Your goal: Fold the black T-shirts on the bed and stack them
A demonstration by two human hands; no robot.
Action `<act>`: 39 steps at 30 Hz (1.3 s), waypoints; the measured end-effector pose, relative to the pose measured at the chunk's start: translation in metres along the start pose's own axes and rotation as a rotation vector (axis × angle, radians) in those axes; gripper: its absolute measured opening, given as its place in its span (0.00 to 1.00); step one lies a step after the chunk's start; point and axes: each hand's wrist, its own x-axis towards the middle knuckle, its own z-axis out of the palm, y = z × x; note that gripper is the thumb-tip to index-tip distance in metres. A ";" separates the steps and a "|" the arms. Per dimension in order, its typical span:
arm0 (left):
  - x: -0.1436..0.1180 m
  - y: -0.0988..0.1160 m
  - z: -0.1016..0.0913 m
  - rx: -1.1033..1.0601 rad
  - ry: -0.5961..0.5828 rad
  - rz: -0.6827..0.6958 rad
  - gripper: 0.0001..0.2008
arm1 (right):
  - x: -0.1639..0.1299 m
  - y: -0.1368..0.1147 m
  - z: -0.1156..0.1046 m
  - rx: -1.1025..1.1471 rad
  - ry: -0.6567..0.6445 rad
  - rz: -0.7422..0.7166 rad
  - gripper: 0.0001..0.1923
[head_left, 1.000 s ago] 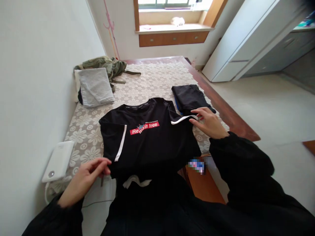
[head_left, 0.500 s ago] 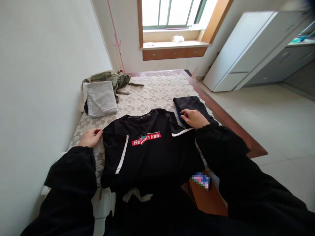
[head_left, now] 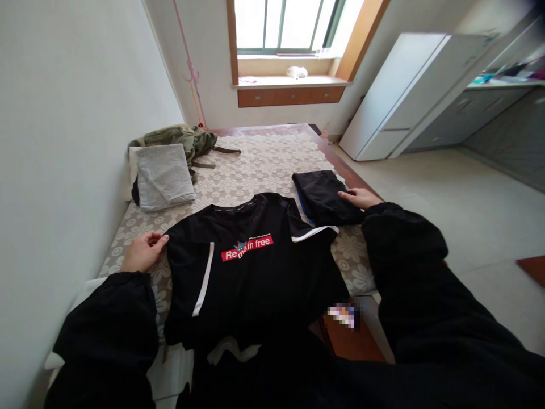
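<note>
A black T-shirt (head_left: 255,284) lies spread front side up before me, its sleeves turned inward over the chest and edged in white. Across its front runs a red "Remain free" print. At the shirt's left shoulder edge, my left hand (head_left: 142,251) pinches the fabric between thumb and fingers. My right hand (head_left: 361,197) is off the shirt, its fingers stretched over the right edge of a dark folded garment (head_left: 321,196) with a blue strip along its side. The shirt's lower part blends into my black clothing.
A patterned lace cloth (head_left: 255,159) covers the table (head_left: 357,170), which has a reddish-brown edge. At the left, a folded grey garment (head_left: 164,176) lies by an olive backpack (head_left: 179,136). A wall rises close on the left; a white refrigerator (head_left: 395,96) stands beyond, right.
My right hand has moved right, from above the shirt's right sleeve to the far edge of the folded dark garment. My left hand stays at the shirt's edge. The view has shifted slightly.
</note>
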 end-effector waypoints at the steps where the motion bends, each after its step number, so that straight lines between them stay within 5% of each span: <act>1: 0.000 0.001 0.003 0.016 0.032 -0.002 0.16 | 0.002 0.008 -0.001 0.040 -0.048 0.022 0.25; 9: -0.010 0.006 0.021 0.114 0.246 0.026 0.15 | 0.012 -0.001 0.002 0.363 -0.140 0.171 0.22; 26: -0.009 -0.003 0.025 0.136 0.271 0.053 0.20 | 0.019 -0.031 0.005 0.426 -0.015 0.188 0.20; 34: -0.008 -0.006 0.027 0.117 0.312 0.082 0.19 | 0.021 -0.026 0.004 0.651 -0.222 0.316 0.10; 39: -0.006 -0.008 0.027 0.107 0.321 0.090 0.20 | 0.017 -0.025 0.001 0.627 -0.257 0.333 0.14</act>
